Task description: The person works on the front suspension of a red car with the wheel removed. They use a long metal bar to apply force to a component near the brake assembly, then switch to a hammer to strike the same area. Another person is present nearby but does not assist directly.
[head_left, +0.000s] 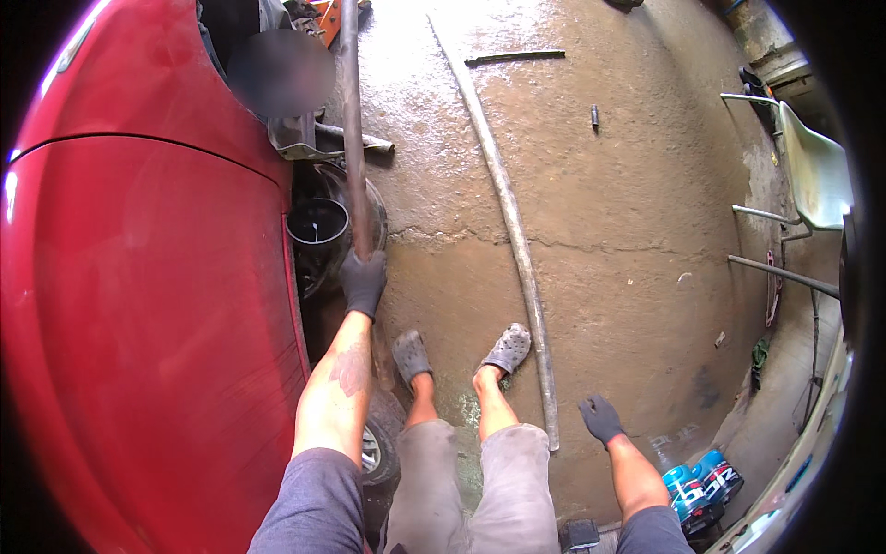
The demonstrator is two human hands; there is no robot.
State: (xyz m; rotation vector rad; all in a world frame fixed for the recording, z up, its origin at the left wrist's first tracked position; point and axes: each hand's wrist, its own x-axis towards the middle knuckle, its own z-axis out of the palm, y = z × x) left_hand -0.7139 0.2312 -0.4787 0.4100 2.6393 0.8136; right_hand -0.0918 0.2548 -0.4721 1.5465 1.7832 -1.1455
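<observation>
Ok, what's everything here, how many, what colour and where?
car: 1, red, left
held pole: 1, brown, upper left
floor pole: 1, grey, middle
bar: 1, dark, top
cylinder: 1, dark, upper right
round pan: 1, black, beside car
wheel: 1 clear, silver, lower left
metal piece: 1, orange, top left
person: 1, blurred, beside car
chair: 1, pale, right
bottles: 2, blue, lower right
floor: 1, brown, beneath
shoes: 2, grey, middle
legs: 2, greyish shorts, bottom
left hand: 1, grey glove, holding pole
right hand: 1, grey glove, over floor

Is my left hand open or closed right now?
Closed: your gloved left hand is wrapped around a long pole, which extends forward from it beside the red car.
</observation>
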